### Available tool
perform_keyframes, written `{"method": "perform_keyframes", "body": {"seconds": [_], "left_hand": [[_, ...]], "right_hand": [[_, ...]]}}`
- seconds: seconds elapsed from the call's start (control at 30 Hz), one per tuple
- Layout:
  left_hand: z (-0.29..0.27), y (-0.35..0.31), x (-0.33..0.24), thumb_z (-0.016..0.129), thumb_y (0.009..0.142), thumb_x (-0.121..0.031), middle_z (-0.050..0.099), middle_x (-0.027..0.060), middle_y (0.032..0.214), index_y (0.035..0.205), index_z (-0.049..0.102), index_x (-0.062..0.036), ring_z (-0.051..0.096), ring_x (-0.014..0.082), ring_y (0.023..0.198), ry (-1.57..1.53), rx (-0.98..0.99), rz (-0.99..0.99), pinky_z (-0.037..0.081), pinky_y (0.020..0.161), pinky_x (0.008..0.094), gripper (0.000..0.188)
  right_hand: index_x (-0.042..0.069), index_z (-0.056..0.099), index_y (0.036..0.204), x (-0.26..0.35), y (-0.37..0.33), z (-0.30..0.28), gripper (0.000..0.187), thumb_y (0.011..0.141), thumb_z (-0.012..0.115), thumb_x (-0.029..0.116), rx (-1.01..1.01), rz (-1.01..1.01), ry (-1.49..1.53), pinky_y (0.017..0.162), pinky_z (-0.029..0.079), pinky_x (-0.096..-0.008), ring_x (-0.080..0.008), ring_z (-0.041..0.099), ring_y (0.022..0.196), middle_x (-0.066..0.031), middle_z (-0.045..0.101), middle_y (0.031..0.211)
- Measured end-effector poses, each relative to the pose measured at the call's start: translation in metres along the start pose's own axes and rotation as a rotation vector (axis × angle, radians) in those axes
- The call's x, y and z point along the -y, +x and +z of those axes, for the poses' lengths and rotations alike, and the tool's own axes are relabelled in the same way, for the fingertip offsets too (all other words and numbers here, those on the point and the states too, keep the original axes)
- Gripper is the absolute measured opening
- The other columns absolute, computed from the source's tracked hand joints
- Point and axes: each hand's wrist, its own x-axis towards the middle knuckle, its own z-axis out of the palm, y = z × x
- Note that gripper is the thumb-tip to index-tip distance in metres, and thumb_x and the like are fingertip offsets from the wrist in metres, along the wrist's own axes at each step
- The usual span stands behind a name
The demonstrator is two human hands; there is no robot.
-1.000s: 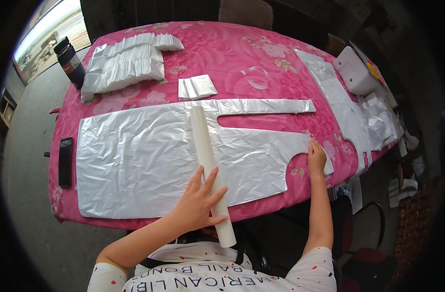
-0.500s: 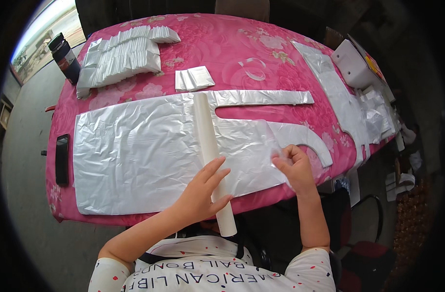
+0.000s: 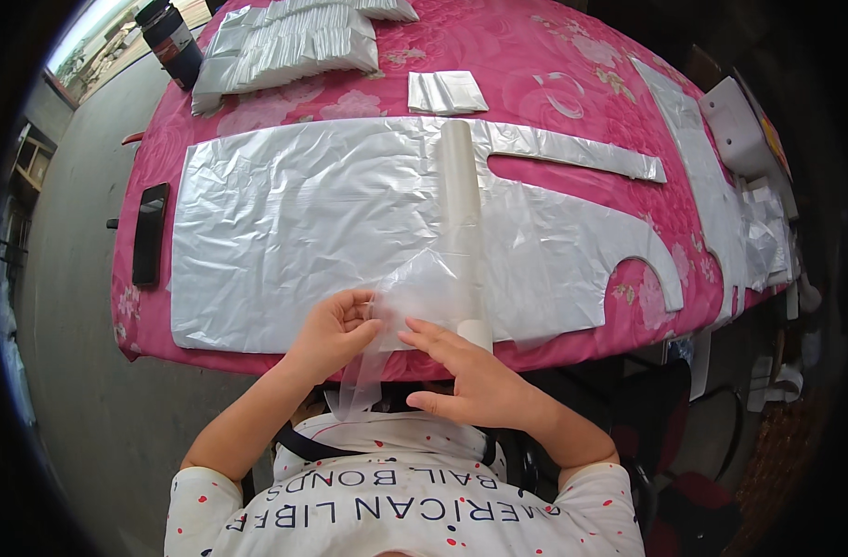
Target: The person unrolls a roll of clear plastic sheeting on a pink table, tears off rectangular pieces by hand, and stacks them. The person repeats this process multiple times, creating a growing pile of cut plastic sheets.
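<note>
My left hand [image 3: 336, 330] is closed with a pinch on a thin clear plastic bag [image 3: 424, 283], which bunches up and hangs over the table's near edge. My right hand [image 3: 484, 376] is open, its fingers stretched out beside the clear plastic; whether the fingertips touch it I cannot tell. Behind the hands a pale tube [image 3: 458, 176] lies across a large flat silvery-white plastic vest bag [image 3: 284, 213]. The vest bag's strap-like handles point right. The clear plastic and my right hand hide part of the tube's near end.
A pink flowered cloth [image 3: 544, 111] covers the table. Folded silvery packets [image 3: 298, 46] stand in rows at the back left, with a smaller packet stack [image 3: 447, 92] near the middle. A phone [image 3: 151, 235], a dark jar [image 3: 170, 45] and a white box [image 3: 739, 125] sit near the edges.
My left hand has left the tube and now pinches the clear plastic. My right hand has moved left from the vest bag's handles and opened. The view has shifted.
</note>
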Motion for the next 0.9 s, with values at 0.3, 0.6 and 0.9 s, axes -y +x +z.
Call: {"method": "perform_keyframes", "body": {"seconds": [0.3,0.6,0.9], "left_hand": [[0.008,-0.003,-0.010,0.068,0.076,-0.004,0.064,0.0090,0.090,0.107,0.055,0.0034,0.061,0.0101,0.079,-0.074,0.114,-0.053,0.050,0.067,0.0230,0.034],[0.030,0.002,-0.014,0.068,0.078,-0.006,0.062,0.0046,0.084,0.108,0.055,-0.0005,0.060,0.0103,0.080,-0.301,0.214,-0.069,0.049,0.071,0.0243,0.033],[0.014,0.010,-0.007,0.066,0.082,-0.012,0.062,0.0035,0.084,0.101,0.060,0.0000,0.057,0.0083,0.075,-0.148,0.211,-0.105,0.047,0.068,0.0222,0.023]], "right_hand": [[0.000,0.050,0.111,0.007,0.005,0.010,0.042,0.077,0.070,0.014,-0.242,0.126,0.131,0.073,0.048,-0.0274,-0.0157,0.059,0.081,-0.0102,0.058,0.093],[0.004,0.054,0.088,-0.022,-0.005,-0.016,0.012,0.083,0.064,0.005,-0.327,0.059,0.825,0.059,0.043,-0.0185,-0.0033,0.053,0.069,0.0035,0.055,0.078],[0.005,0.056,0.099,-0.152,-0.156,-0.206,0.014,0.086,0.057,0.009,-1.401,0.098,0.677,0.075,0.045,-0.0247,-0.0114,0.055,0.081,-0.0025,0.059,0.091]]}}
